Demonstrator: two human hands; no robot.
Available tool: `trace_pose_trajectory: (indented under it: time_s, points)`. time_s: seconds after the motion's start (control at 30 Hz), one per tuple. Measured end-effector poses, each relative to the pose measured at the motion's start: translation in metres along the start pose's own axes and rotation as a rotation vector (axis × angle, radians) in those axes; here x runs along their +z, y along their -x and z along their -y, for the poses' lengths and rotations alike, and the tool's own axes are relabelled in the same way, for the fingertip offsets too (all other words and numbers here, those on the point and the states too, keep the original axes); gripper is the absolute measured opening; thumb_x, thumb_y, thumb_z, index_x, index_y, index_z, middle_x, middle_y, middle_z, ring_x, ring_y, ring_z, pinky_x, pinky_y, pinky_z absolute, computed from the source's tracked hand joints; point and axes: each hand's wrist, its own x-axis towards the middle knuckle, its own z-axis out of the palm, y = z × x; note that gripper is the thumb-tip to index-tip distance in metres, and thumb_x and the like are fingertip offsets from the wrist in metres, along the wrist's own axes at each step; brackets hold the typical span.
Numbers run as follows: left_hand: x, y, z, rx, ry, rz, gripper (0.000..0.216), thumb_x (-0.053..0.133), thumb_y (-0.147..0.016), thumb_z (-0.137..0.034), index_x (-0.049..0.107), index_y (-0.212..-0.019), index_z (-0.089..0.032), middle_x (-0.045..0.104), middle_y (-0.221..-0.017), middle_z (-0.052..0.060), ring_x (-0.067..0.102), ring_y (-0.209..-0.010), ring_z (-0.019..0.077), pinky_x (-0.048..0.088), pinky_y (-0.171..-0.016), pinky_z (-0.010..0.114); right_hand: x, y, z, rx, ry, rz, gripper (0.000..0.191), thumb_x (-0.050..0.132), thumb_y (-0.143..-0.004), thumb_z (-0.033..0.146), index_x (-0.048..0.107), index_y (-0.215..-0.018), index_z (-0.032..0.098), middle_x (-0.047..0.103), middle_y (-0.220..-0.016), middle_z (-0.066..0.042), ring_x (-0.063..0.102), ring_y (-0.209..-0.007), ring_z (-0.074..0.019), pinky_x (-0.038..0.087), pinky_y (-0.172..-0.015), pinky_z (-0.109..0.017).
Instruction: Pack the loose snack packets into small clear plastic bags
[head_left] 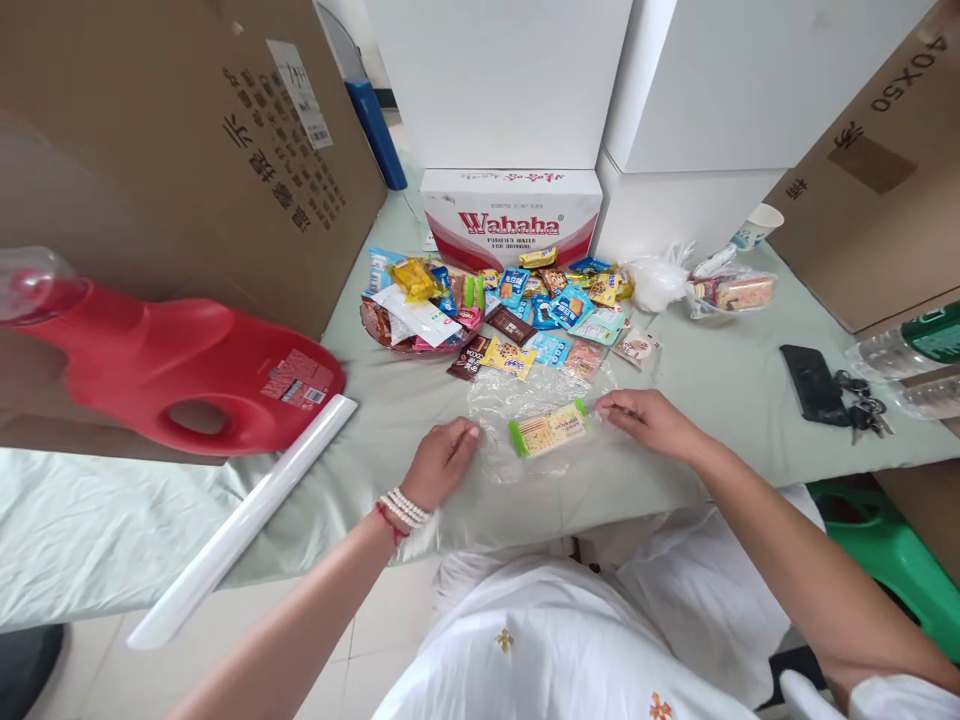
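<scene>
A clear plastic bag (499,462) lies spread near the table's front edge. On or inside it, I cannot tell which, rests a green-and-yellow wrapped snack bar (551,430). My left hand (442,460) is closed at the bag's left side, thumb against the fingers, pinching its edge. My right hand (649,422) pinches the bag's right edge, just past the bar's right end. Behind the bag is a pile of small wrapped snacks: a yellow cookie packet (508,357), a brown cocoa packet (470,357) and several others.
A snack-filled dish (379,330) stands left of the pile, before a Wahaha water carton (514,215). A red jug (202,370) and a white strip (247,520) lie left. Rightward are bagged snacks (735,290), a black phone (810,382), keys (866,410) and bottles (900,352).
</scene>
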Motion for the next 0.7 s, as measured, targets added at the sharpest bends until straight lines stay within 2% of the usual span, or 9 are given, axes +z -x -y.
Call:
trace_pose_trajectory:
  time_s: [0.07, 0.1, 0.17, 0.27, 0.33, 0.4, 0.47, 0.63, 0.7]
  points:
    - [0.0, -0.008, -0.001, -0.088, -0.012, -0.11, 0.039, 0.034, -0.102, -0.045, 0.06, -0.084, -0.022, 0.068, -0.075, 0.003, 0.065, -0.072, 0.0208, 0.053, -0.075, 0.036, 0.001, -0.019, -0.002, 0.067, -0.003, 0.023, 0.041, 0.049, -0.095, 0.052, 0.072, -0.095, 0.018, 0.065, -0.074, -0.002, 0.054, -0.067, -0.0161, 0.04, -0.064, -0.026]
    - [0.001, -0.008, -0.002, -0.074, -0.027, -0.16, 0.038, 0.036, -0.101, -0.048, 0.061, -0.09, -0.021, 0.069, -0.082, 0.005, 0.066, -0.078, 0.0223, 0.053, -0.079, 0.038, 0.003, -0.026, -0.004, 0.092, 0.002, 0.036, 0.041, 0.049, -0.093, 0.053, 0.071, -0.091, 0.018, 0.062, -0.07, 0.0, 0.051, -0.064, -0.0151, 0.037, -0.062, -0.026]
    - [0.003, -0.001, -0.006, 0.108, -0.073, -0.181, 0.046, 0.048, -0.095, -0.059, 0.064, -0.109, -0.019, 0.07, -0.107, 0.012, 0.066, -0.105, 0.0283, 0.051, -0.097, 0.046, 0.007, -0.035, -0.005, 0.12, 0.012, 0.058, 0.04, 0.051, -0.091, 0.052, 0.07, -0.087, 0.017, 0.058, -0.068, 0.001, 0.047, -0.062, -0.014, 0.035, -0.06, -0.025]
    - [0.015, 0.019, -0.016, 0.493, -0.169, -0.005, 0.063, 0.064, -0.085, -0.068, 0.061, -0.131, -0.024, 0.062, -0.137, 0.015, 0.051, -0.136, 0.0344, 0.026, -0.122, 0.058, 0.01, -0.037, -0.006, 0.141, -0.003, 0.084, 0.04, 0.053, -0.089, 0.053, 0.07, -0.086, 0.017, 0.057, -0.069, 0.001, 0.046, -0.063, -0.0136, 0.034, -0.06, -0.025]
    - [0.026, 0.028, -0.023, 0.562, -0.217, 0.062, 0.044, 0.062, -0.093, -0.053, 0.064, -0.13, -0.03, 0.065, -0.136, 0.011, 0.051, -0.139, 0.0306, 0.015, -0.127, 0.059, 0.009, -0.035, -0.008, 0.168, -0.028, 0.091, 0.042, 0.054, -0.088, 0.056, 0.07, -0.086, 0.017, 0.057, -0.069, 0.0, 0.045, -0.063, -0.0134, 0.034, -0.059, -0.024]
    - [0.036, 0.029, -0.026, 0.499, -0.194, 0.046, 0.024, 0.055, -0.099, -0.034, 0.07, -0.117, -0.03, 0.073, -0.118, 0.007, 0.057, -0.133, 0.0251, 0.015, -0.127, 0.057, 0.007, -0.033, -0.01, 0.198, -0.048, 0.1, 0.045, 0.055, -0.087, 0.06, 0.07, -0.087, 0.017, 0.055, -0.067, 0.001, 0.043, -0.062, -0.013, 0.034, -0.058, -0.024]
    - [0.042, 0.021, -0.025, 0.363, -0.114, -0.032, 0.025, 0.048, -0.101, -0.027, 0.072, -0.1, -0.027, 0.076, -0.1, 0.004, 0.064, -0.121, 0.0221, 0.023, -0.125, 0.054, 0.006, -0.031, -0.012, 0.228, -0.067, 0.111, 0.049, 0.057, -0.085, 0.064, 0.07, -0.086, 0.017, 0.052, -0.065, 0.002, 0.041, -0.06, -0.0123, 0.032, -0.057, -0.024]
    - [0.037, -0.008, -0.012, -0.113, 0.004, -0.253, 0.032, 0.04, -0.102, -0.034, 0.065, -0.085, -0.021, 0.073, -0.087, 0.008, 0.068, -0.091, 0.0246, 0.048, -0.104, 0.052, 0.005, -0.029, -0.012, 0.302, -0.103, 0.129, 0.055, 0.06, -0.081, 0.071, 0.068, -0.085, 0.017, 0.046, -0.063, 0.003, 0.037, -0.059, -0.0117, 0.029, -0.055, -0.024]
    - [0.03, -0.011, -0.011, -0.121, 0.031, -0.296, 0.03, 0.042, -0.1, -0.038, 0.065, -0.092, -0.02, 0.073, -0.095, 0.011, 0.068, -0.102, 0.027, 0.05, -0.103, 0.051, 0.006, -0.03, -0.011, 0.304, -0.101, 0.135, 0.054, 0.059, -0.081, 0.071, 0.068, -0.085, 0.017, 0.046, -0.064, 0.003, 0.038, -0.06, -0.0119, 0.03, -0.055, -0.024]
